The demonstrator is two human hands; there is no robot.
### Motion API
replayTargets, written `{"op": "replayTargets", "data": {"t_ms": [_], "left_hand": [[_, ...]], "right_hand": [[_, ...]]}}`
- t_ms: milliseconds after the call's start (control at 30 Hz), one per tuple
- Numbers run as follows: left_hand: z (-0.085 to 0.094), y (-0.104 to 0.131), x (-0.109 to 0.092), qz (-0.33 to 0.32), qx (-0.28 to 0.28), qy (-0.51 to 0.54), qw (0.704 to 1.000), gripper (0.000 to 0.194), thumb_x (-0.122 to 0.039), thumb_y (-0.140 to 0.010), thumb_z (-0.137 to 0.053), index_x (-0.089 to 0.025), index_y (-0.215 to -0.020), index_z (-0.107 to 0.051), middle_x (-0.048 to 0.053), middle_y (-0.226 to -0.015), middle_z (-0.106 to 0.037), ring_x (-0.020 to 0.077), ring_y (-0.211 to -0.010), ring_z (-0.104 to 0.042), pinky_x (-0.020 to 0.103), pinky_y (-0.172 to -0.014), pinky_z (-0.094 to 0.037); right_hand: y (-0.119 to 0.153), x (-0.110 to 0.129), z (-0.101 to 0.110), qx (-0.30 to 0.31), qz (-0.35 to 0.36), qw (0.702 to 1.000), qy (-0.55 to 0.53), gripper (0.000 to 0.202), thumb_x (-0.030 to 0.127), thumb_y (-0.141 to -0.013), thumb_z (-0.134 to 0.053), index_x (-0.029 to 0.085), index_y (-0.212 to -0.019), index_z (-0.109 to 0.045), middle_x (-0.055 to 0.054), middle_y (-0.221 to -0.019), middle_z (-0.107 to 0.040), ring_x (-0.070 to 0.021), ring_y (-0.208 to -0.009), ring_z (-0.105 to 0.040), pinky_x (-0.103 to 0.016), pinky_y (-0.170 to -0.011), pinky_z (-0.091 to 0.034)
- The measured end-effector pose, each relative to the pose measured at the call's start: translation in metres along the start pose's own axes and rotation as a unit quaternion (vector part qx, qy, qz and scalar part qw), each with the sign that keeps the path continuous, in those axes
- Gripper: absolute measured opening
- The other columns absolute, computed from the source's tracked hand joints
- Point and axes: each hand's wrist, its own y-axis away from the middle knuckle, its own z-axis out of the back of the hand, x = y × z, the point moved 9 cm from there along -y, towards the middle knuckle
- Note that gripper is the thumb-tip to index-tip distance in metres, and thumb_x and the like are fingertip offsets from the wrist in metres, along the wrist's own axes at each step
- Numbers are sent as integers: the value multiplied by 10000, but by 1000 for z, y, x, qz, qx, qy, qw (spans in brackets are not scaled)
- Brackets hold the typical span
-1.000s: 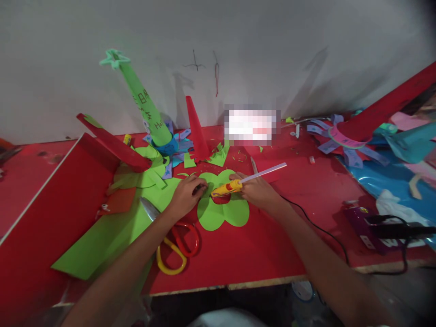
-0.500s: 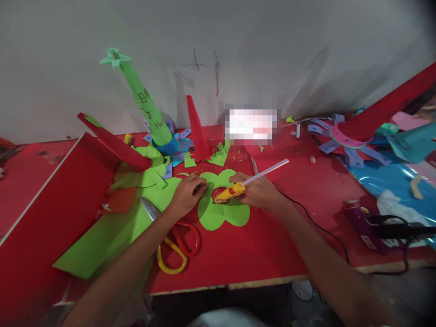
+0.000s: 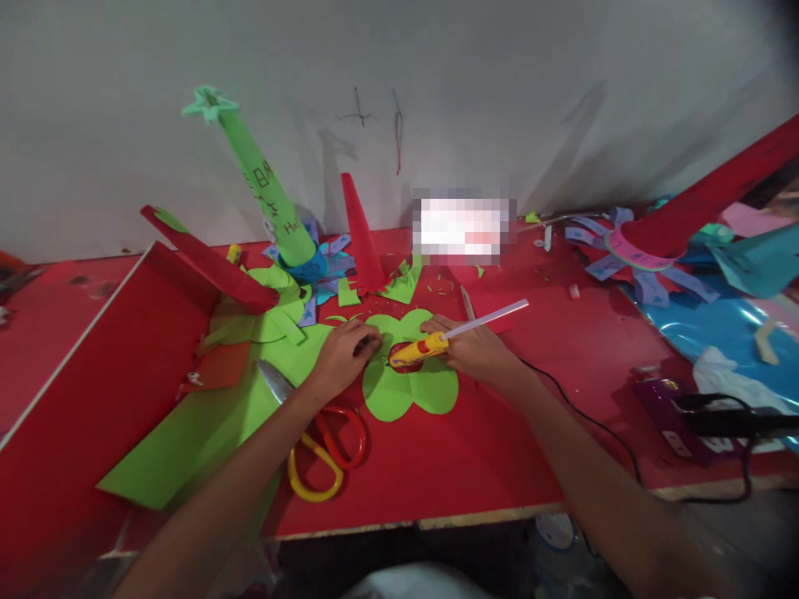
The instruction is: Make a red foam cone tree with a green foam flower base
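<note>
A green flower-shaped cutout (image 3: pixel 434 391) with a hole in its middle lies flat on the red tabletop (image 3: pixel 499 449). My left hand (image 3: pixel 339 356) is at its left side, fingers curled and tips against a petal; the exact grip is partly hidden. My right hand (image 3: pixel 479 353) is closed around a yellow hot glue gun (image 3: pixel 421 349), its nozzle pointing left at the left rim of the hole. A pale glue stick (image 3: pixel 490 318) juts from the gun's back. Below my left wrist lie scissors (image 3: pixel 358 441) with one red and one yellow handle.
Green sheets (image 3: pixel 168 449) and a red board (image 3: pixel 93 399) are at the left. Behind stand a green cone (image 3: pixel 265 191) with a star and a red cone (image 3: pixel 360 237). Another red cone (image 3: pixel 705 204), a purple box (image 3: pixel 671 416) and a black cord (image 3: pixel 580 412) occupy the right.
The glue gun has tilted slightly, its glue stick end dropping a little and its nozzle shifting left toward the hole's rim. My left hand stays in place.
</note>
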Motion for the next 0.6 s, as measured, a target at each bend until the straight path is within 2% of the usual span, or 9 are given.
{"op": "replayTargets", "data": {"t_ms": [233,433,600], "left_hand": [[-1,0,1,1,10,3,1000,159,-259,-1017,-567,-199,-1002,-714,65,-961,-686,210,-871,-624,359,-830,-470],[0,0,1,-1,5,3,1000,154,-257,-1014,-572,-200,-994,-713,60,-950,-684,216,-877,-620,364,-839,-465],[0,0,1,0,3,5,1000,143,-246,-1011,-574,-202,-983,-707,60,-958,-682,217,-886,-623,359,-830,-461]], "right_hand": [[0,1,4,-11,6,1000,1,239,122,-933,-581,203,-1122,-702,-100,-1117,-754,-231,-896,-683,-313,-696,-373],[1,0,5,-25,5,1000,12,173,211,-917,-641,210,-1080,-699,-64,-1113,-762,-205,-813,-656,-323,-634,-281],[1,2,5,-34,5,999,8,130,260,-935,-662,211,-1049,-699,-53,-1069,-765,-207,-811,-654,-323,-625,-272]]}}
